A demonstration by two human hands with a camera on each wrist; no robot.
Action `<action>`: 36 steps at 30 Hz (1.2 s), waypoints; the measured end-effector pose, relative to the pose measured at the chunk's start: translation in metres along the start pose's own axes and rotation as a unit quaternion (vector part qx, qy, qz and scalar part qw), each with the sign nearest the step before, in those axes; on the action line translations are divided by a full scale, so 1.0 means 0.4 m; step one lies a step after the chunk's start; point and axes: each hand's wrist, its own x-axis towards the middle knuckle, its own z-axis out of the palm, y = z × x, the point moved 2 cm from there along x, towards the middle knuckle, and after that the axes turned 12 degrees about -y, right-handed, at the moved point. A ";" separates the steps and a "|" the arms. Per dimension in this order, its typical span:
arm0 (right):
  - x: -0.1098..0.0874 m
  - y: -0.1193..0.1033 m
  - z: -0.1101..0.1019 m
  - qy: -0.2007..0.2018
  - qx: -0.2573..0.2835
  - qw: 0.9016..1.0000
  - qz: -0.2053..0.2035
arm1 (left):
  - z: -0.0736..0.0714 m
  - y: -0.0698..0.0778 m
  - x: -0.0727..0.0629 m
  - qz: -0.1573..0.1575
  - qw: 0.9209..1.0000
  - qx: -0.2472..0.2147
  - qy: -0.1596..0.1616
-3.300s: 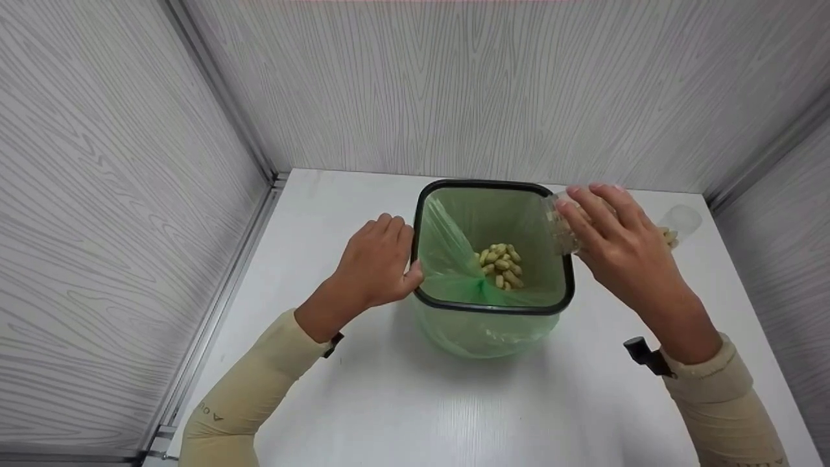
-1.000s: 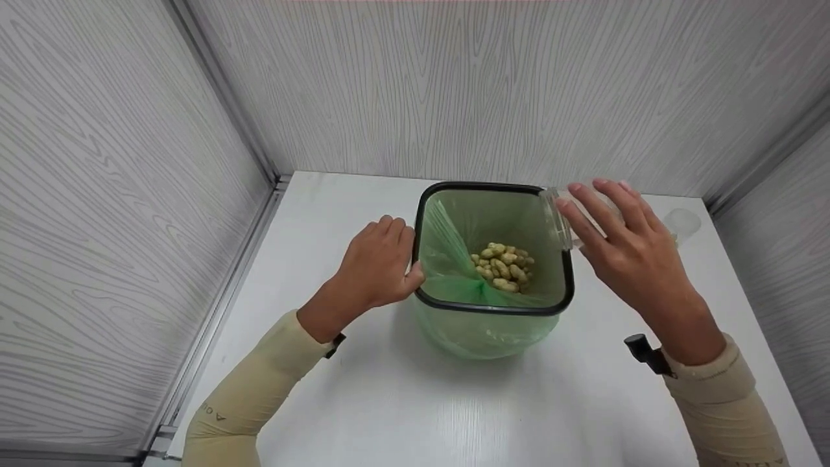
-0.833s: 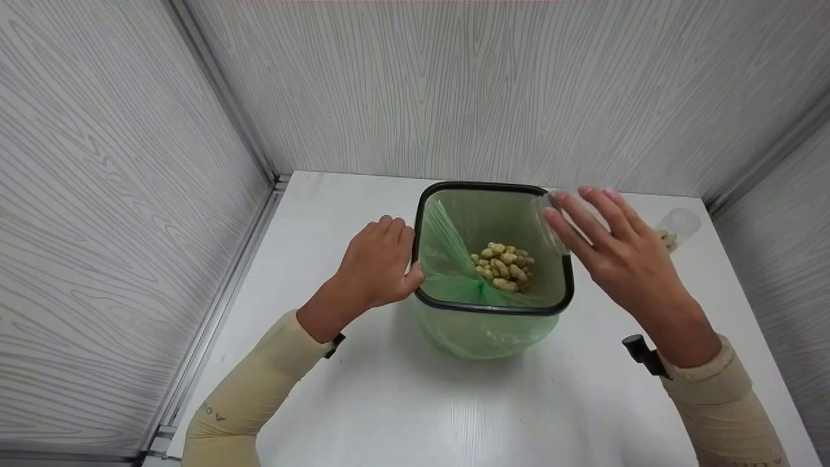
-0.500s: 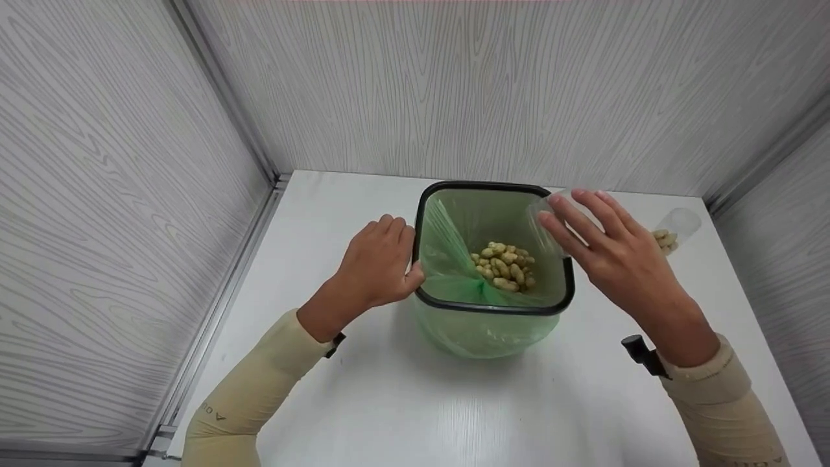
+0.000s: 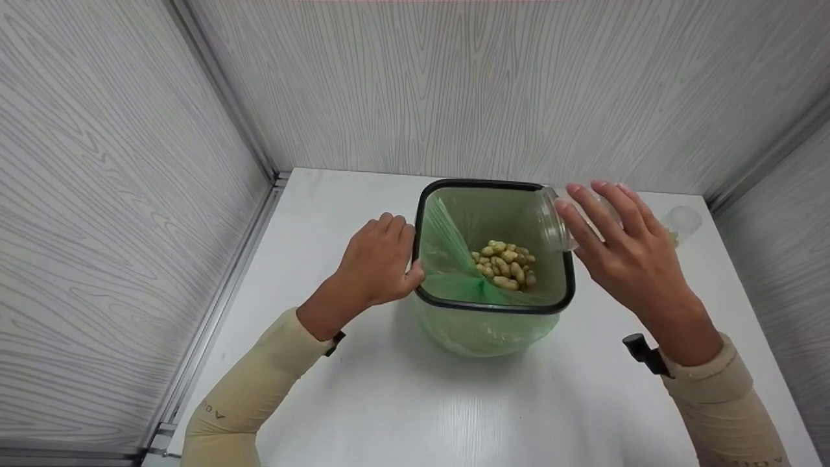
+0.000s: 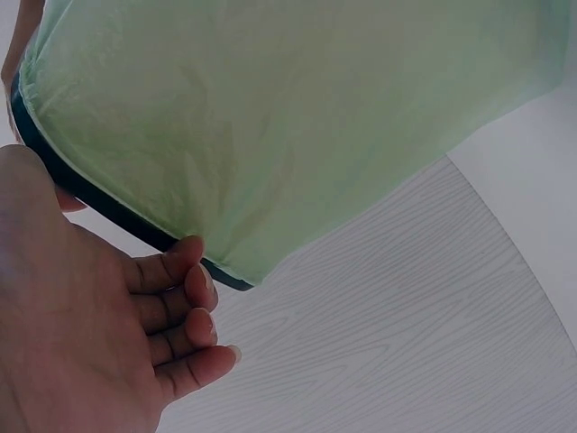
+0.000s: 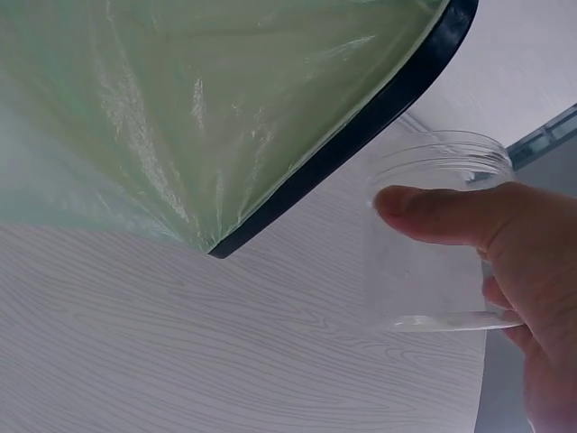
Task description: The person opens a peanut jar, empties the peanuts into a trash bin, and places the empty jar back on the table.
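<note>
A trash bin with a black rim (image 5: 493, 307) is lined with a green plastic bag (image 5: 483, 337), and shelled-looking whole peanuts (image 5: 504, 267) lie in a heap at its bottom. My left hand (image 5: 375, 263) grips the bin's left rim, its fingers curled at the edge in the left wrist view. With my right hand (image 5: 629, 250) I hold a clear jar (image 5: 552, 220) tipped sideways, its open mouth over the right rim. In the right wrist view the jar (image 7: 419, 271) looks empty, thumb across its side.
Behind my right hand stands another clear jar (image 5: 685, 219) with peanuts in it, partly hidden. The white table (image 5: 415, 421) is bounded by grey wood-grain walls (image 5: 389, 84) at the back and both sides.
The peanuts in the held jar have gone into the bin, where the heap has grown. The jar dipped left over the bin and has drawn back slightly right. My left hand has stayed put.
</note>
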 end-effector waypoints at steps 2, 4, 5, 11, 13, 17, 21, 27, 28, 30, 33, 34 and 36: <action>-0.003 -0.001 0.002 0.000 0.000 1.000 0.003 | 0.000 0.000 0.000 -0.001 1.000 0.000 -0.002; -0.005 -0.001 0.007 -0.013 -0.001 1.000 -0.002 | 0.001 0.000 0.001 0.000 1.000 -0.001 -0.004; -0.007 -0.001 0.008 -0.027 -0.002 1.000 -0.007 | 0.002 -0.001 0.002 0.000 1.000 -0.003 -0.004; -0.010 0.001 0.018 -0.057 -0.004 0.998 -0.017 | 0.003 0.000 0.002 -0.001 1.000 -0.008 0.002; -0.011 0.002 0.019 -0.057 -0.004 0.998 -0.016 | 0.002 0.001 0.002 -0.002 1.000 -0.007 0.004; -0.014 0.003 0.020 -0.064 -0.004 0.998 -0.014 | 0.000 0.002 0.001 -0.003 1.000 -0.007 0.002; -0.017 0.004 0.020 -0.073 -0.006 0.997 -0.007 | 0.002 0.002 0.001 -0.004 1.000 -0.007 -0.003; -0.021 0.007 0.016 -0.083 -0.004 0.996 0.015 | 0.004 0.002 0.002 -0.003 1.000 -0.004 0.001; -0.022 0.008 0.015 -0.082 -0.003 0.996 0.020 | 0.003 0.002 0.002 -0.003 1.000 -0.004 0.002; -0.022 0.009 0.014 -0.072 -0.001 0.997 0.030 | 0.003 0.001 0.002 -0.004 1.000 -0.004 0.004; -0.023 0.011 0.016 -0.046 0.005 0.998 0.050 | 0.004 0.000 0.001 -0.003 1.000 -0.005 0.006; -0.025 0.012 0.017 -0.036 0.009 0.998 0.058 | 0.004 0.000 0.000 -0.002 1.000 -0.004 0.007; -0.030 0.014 0.021 -0.020 0.017 0.997 0.077 | 0.005 -0.001 0.000 0.000 1.000 -0.003 0.010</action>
